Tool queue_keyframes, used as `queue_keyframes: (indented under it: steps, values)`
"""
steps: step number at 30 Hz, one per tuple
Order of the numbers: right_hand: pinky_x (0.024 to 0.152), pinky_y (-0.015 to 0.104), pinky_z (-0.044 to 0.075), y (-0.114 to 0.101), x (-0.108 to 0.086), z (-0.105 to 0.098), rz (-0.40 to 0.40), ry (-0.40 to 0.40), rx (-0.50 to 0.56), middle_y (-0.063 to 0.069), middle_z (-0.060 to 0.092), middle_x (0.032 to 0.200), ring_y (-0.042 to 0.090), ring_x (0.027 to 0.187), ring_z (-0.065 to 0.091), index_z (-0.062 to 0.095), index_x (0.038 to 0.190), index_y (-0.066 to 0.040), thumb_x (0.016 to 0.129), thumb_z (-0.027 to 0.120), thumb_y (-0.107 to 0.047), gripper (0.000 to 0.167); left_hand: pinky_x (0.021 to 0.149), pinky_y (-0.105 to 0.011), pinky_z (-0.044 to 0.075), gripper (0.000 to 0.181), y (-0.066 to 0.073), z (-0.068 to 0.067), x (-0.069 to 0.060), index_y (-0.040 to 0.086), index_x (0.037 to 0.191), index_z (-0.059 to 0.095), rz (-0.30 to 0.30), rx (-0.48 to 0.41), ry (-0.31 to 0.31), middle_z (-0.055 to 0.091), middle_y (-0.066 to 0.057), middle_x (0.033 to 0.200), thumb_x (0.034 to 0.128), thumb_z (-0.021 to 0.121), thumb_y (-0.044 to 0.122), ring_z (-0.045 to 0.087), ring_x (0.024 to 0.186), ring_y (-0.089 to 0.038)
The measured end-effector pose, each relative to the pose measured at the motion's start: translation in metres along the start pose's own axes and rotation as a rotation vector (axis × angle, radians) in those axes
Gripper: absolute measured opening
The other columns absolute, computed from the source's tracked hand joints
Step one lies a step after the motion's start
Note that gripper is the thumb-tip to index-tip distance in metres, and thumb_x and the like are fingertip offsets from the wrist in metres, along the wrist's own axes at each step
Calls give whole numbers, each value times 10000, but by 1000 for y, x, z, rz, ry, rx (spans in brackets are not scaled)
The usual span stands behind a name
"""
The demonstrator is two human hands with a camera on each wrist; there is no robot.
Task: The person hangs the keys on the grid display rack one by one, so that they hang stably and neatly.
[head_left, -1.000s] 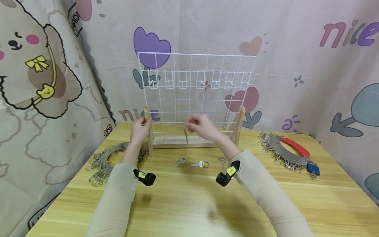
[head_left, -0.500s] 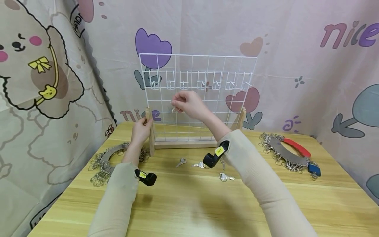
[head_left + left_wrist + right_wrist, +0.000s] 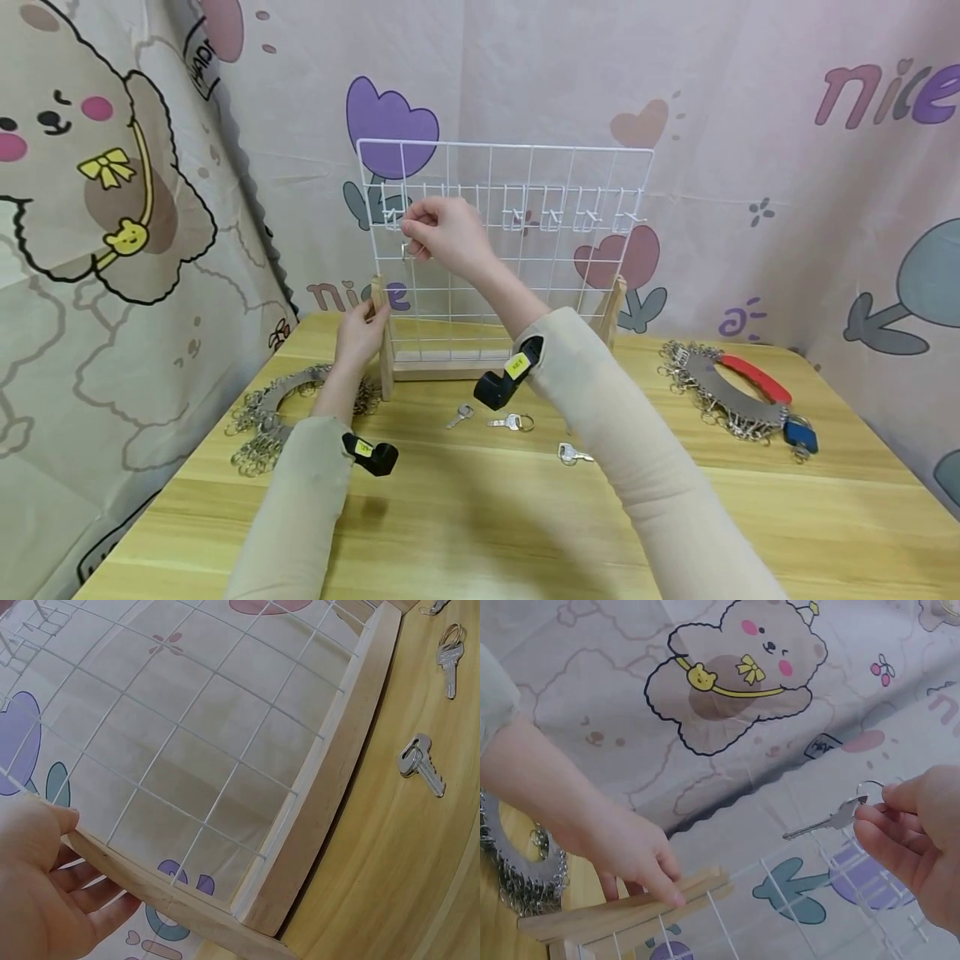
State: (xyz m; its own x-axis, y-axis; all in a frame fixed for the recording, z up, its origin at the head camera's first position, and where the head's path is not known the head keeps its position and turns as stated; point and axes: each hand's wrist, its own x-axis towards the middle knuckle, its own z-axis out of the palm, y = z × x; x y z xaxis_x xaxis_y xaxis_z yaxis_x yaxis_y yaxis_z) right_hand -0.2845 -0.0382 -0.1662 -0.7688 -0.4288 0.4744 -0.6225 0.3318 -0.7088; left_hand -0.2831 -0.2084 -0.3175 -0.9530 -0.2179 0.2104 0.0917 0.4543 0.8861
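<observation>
The key point(image 3: 846, 814), pinched by the right hand point(image 3: 450, 239), is now raised near the hooks point(image 3: 514, 219); the wooden post point(image 3: 180, 906) is gripped by the left hand point(image 3: 360, 336).

“nice” point(image 3: 888, 93) on backdrop point(image 3: 705, 179), perhaps “HAP” point(image 3: 201, 57) on left cloth point(image 3: 135, 342)

At least four keys point(image 3: 509, 422), one wire rack point(image 3: 442, 374), two hoops point(image 3: 731, 395)

Even light; soft shadows on table point(image 3: 420, 542); wrist views dimmer.
</observation>
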Motion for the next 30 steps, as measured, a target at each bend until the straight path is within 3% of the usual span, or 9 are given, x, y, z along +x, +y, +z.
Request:
queue_keyframes:
  steps: [6,11,19,30]
  values:
    - [536,185,495,-8,8,9,24,55,-48,58,641,700,139,592,614,657,921,2,921,586,-112,135,981,-442,400,571,3,0,-3,-47,1351,424,34,7,2,439,-268,1334,975,423,383,434,1212,-396]
    - [564,140,497,-12,16,18,43,96,-100,58,655,806,108,631,633,659,956,2,933,560,-105,148,1008,-458,366,514,3,-1,-2,-27,1375,398,3,23,-15,425,-243,1362,994,411,316,413,1238,-379]
    - [550,133,474,-12,19,30,75,108,-196,44,656,851,80,641,622,653,971,-10,951,525,-99,157,1007,-486,357,511,0,-4,-2,-24,1396,365,7,55,-24,381,-243,1396,1005,381,306,387,1252,-403]
    - [529,136,441,-6,18,30,72,116,-287,48,674,875,79,649,611,656,1008,-26,944,505,-75,171,1020,-481,342,519,0,-1,1,-31,1407,338,12,63,-26,376,-249,1396,1005,389,293,383,1252,-407]
